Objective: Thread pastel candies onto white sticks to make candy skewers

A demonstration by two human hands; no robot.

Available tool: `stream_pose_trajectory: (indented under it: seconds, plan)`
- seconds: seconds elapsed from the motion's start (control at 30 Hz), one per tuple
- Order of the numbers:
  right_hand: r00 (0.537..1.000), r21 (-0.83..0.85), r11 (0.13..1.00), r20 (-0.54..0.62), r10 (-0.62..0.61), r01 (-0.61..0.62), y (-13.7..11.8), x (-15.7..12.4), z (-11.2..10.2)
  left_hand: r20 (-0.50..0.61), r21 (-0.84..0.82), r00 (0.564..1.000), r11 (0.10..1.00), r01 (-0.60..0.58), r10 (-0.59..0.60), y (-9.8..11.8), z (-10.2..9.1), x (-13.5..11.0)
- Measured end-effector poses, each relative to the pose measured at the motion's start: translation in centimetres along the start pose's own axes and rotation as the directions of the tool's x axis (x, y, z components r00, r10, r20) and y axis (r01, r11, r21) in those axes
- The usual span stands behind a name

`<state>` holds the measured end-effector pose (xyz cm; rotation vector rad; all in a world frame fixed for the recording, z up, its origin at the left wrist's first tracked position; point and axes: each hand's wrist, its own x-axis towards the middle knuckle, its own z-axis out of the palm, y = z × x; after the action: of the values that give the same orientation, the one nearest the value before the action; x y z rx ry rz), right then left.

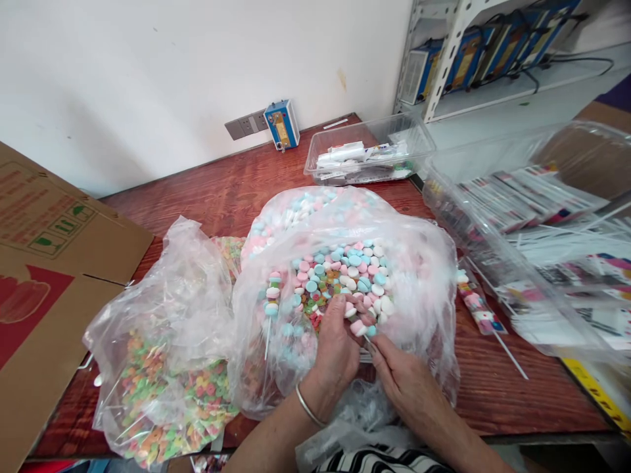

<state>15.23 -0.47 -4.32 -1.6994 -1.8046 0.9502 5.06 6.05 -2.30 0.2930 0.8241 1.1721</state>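
Pinching a thin white stick threaded with pink, white and pale blue round sweets (362, 328), the right grip (404, 371) has its thumb and fingers together on the stick's lower end. The threaded sweets sit just beyond those fingertips, between the right grip and the left grip (340, 341). Curled in front of the bag, the left grip has thumb and fingers closed around 1 small pink and white sweet (350, 309); how firmly it is clamped, I cannot tell. A thin pale bracelet (308, 406) circles the left wrist.

Just beyond both grips lie loose round pastel sweets (357, 261), with small orange, green and red gummies (323, 289) near the left thumb, all inside a big clear plastic bag (424, 276). To the left of the left grip, a second loaded white stick (273, 297) rests on that bag. Farther left are a clear plastic bag of colourful ring gummies (202, 309) and a brown cardboard box (98, 246). Right of the right grip, 1 wrapped sweet stick (478, 303) lies on the reddish-brown wooden desk (537, 401), near a large clear plastic bin (522, 266). Well beyond the grips stand a clear plastic tray (313, 159) of white packets and a small blue device box (282, 125).
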Motion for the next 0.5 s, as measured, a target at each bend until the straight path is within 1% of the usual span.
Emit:
stream_pose_trajectory:
  seconds: [0.1,0.2,0.3,0.37,0.4,0.43,0.47,0.5]
  plan:
    - [0.998,-0.003,1.0,-0.053,0.016,-0.016,1.0,-1.0,0.4,0.022,0.017,1.0,1.0,-0.01,0.01,-1.7,0.4,-0.6]
    - [0.997,0.037,0.999,-0.078,0.016,-0.013,1.1,-0.8,0.7,0.035,0.057,0.999,0.998,-0.023,0.021,-2.6,0.5,-1.0]
    - [0.999,0.153,0.988,-0.045,0.015,-0.008,0.6,0.0,0.9,0.034,0.131,0.998,0.99,-0.055,0.051,-2.5,0.0,-1.3]
    - [1.0,0.276,0.961,-0.008,0.019,-0.016,0.4,0.6,0.8,0.07,0.27,0.995,0.959,-0.087,0.071,-1.7,-0.9,-1.4]
    - [1.0,0.33,0.944,0.008,0.027,-0.028,0.3,0.9,0.6,0.089,0.37,0.992,0.922,-0.117,0.09,-1.0,-1.5,-1.4]
    - [0.999,0.366,0.93,0.022,0.037,-0.042,0.3,1.1,0.3,0.103,0.488,0.986,0.857,-0.165,0.132,-0.2,-2.2,-1.3]
    - [0.998,0.382,0.923,0.029,0.047,-0.054,0.3,1.2,0.0,0.117,0.615,0.972,0.754,-0.231,0.202,0.7,-2.9,-1.2]
    - [0.998,0.379,0.923,0.032,0.053,-0.061,0.3,1.3,-0.3,0.141,0.745,0.939,0.591,-0.31,0.314,1.8,-3.7,-1.0]
